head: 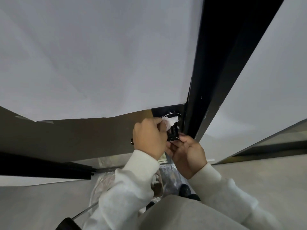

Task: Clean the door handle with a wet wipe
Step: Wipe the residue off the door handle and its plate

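White wipe (171, 122) pinched in left hand (149, 137) rubs handle (173, 130), right hand (186, 151) gripping its end; loose pinch risks dropping it.

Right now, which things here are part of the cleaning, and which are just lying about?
In use: wet wipe, held by the left hand; black door handle, steadied by the right hand.

Lying about: clear plastic bag on the floor; small knob on the brown panel.
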A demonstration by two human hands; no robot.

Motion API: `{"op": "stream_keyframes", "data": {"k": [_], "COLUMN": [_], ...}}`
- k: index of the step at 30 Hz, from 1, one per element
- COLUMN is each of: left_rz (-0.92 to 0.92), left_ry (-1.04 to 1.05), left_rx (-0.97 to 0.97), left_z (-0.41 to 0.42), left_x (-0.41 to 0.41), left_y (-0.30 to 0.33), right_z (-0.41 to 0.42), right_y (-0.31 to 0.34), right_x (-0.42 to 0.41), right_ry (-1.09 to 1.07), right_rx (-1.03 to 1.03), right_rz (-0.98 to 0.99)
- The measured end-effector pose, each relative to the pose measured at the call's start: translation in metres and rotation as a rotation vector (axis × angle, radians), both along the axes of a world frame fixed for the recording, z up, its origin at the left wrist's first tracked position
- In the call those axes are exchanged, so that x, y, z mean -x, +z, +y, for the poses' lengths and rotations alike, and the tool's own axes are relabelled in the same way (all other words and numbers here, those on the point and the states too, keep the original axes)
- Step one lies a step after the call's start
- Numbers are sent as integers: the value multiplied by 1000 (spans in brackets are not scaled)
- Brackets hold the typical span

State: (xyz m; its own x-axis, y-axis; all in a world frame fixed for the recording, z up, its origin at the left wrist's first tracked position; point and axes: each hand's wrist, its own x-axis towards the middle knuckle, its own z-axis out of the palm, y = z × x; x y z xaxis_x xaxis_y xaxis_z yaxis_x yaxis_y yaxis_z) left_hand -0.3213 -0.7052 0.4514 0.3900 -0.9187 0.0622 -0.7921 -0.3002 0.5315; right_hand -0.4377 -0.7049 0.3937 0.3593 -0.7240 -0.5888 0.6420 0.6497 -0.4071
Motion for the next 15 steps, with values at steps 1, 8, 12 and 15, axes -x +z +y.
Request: {"op": "stream_keyframes", "data": {"k": [1, 8, 12, 15], "left_rz": [-32, -197, -270, -283], "left_ry": [3, -126, -181, -152], "left_rx": [56, 313, 147, 125], "left_z": [1, 4, 15, 12], "left_x": [4, 23, 38, 43], "left_y": [0, -9, -18, -22], "right_z": [-1, -9, -6, -5], "right_y": [1, 6, 9, 9], "right_x": [-1, 7, 9, 10], "right_ry": [12, -17, 10, 11], "right_rx": [21, 59, 62, 100], "right_rz": [-38, -18, -52, -15]}}
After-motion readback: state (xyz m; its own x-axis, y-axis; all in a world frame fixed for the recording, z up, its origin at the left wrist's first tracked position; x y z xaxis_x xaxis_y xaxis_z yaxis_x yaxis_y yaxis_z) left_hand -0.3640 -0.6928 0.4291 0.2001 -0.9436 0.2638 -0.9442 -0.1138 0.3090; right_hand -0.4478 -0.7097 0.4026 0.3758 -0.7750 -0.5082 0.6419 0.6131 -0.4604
